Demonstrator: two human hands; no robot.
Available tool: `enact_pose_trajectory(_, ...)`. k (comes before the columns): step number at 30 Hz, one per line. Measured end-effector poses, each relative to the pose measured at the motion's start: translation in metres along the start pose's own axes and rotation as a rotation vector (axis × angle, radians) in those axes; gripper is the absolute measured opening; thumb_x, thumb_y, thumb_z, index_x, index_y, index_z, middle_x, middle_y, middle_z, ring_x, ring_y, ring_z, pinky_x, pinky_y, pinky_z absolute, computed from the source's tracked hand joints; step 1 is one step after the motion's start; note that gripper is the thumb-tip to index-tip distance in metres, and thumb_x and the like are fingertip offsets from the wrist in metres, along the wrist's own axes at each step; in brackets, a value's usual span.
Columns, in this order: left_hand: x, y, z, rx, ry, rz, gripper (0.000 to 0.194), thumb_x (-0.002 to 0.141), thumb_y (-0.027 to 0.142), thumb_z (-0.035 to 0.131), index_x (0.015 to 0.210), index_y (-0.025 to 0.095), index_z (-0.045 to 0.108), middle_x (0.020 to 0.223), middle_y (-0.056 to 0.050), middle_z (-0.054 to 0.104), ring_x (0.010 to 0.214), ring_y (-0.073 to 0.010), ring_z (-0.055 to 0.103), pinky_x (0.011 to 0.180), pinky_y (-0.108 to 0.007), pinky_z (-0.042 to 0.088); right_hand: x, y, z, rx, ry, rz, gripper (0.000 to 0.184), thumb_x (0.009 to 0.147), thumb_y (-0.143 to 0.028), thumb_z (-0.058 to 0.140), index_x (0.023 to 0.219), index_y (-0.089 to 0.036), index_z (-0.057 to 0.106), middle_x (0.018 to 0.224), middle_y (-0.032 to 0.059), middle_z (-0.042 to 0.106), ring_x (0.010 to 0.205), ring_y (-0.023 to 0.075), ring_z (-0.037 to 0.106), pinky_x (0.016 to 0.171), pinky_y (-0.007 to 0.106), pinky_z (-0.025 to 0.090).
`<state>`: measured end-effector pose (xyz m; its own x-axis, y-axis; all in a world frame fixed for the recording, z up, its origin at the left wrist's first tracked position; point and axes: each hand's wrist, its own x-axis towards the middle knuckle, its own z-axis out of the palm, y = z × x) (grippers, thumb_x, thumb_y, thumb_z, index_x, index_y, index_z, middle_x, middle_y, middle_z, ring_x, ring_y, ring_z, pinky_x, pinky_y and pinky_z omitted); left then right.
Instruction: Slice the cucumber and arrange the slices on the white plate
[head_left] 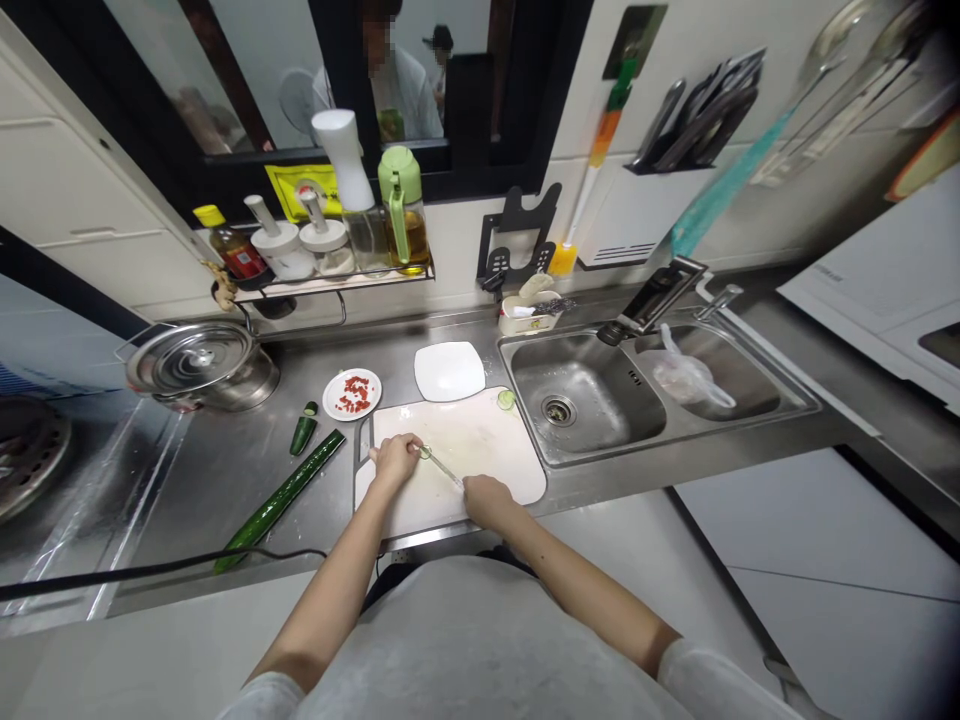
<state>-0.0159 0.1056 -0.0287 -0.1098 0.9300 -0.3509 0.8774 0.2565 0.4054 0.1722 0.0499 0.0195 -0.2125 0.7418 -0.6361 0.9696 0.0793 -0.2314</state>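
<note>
My right hand (489,500) is wrapped round the handle of a knife (444,468), whose narrow blade points up and left across the white cutting board (517,462). At the blade's far end, the closed fingertips of my left hand (396,460) hold a small, pale green-edged cucumber slice (425,452). My fingers partly hide it. More round cucumber slices (506,399) sit at the board's upper right corner. Left of the board lie a long green cucumber (281,500) and a short cut cucumber piece (303,434).
Behind the board are a white plate (450,371) and a small dish (330,385) with chopped red bits. A double sink (652,440) adjoins on the right. A lidded steel pot (247,385) stands left, and a black cable (172,567) crosses the front left. Bottles fill a wall rack (337,286).
</note>
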Motion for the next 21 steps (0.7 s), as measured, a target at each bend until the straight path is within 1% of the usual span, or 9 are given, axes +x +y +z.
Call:
enact_pose_trajectory(4, 0.0004, -0.0016, 0.0021, -0.003, 0.010, 0.000, 0.026, 0.083, 0.022, 0.051, 0.095, 0.031, 0.072, 0.100, -0.002, 0.073, 0.106, -0.0258, 0.058, 0.092, -0.043, 0.033, -0.0003, 0.0005, 0.0000, -0.008, 0.011, -0.027, 0.033, 0.089, -0.011, 0.043, 0.113, -0.014, 0.065, 0.109, 0.0189, 0.068, 0.105, 0.0265, 0.065, 0.082, 0.034, 0.049)
enact_pose_trajectory(15, -0.0003, -0.0031, 0.0030, -0.004, 0.028, 0.009, 0.024, 0.082, 0.025, 0.052, 0.094, 0.032, 0.072, 0.101, -0.001, 0.073, 0.106, -0.0272, 0.058, 0.093, -0.046, 0.032, -0.0020, -0.0009, -0.0026, -0.032, 0.000, -0.034, 0.033, 0.086, -0.010, 0.044, 0.111, -0.013, 0.066, 0.110, 0.0185, 0.068, 0.103, 0.0267, 0.065, 0.079, 0.034, 0.050)
enact_pose_trajectory(21, -0.0018, -0.0003, -0.0010, -0.001, 0.023, -0.005, 0.022, 0.080, 0.027, 0.055, 0.092, 0.032, 0.072, 0.098, -0.001, 0.074, 0.105, -0.0269, 0.058, 0.094, -0.045, 0.032, -0.0083, 0.0070, -0.0009, -0.045, -0.004, -0.035, 0.033, 0.086, -0.009, 0.044, 0.111, -0.013, 0.066, 0.108, 0.0176, 0.069, 0.103, 0.0256, 0.066, 0.078, 0.031, 0.049)
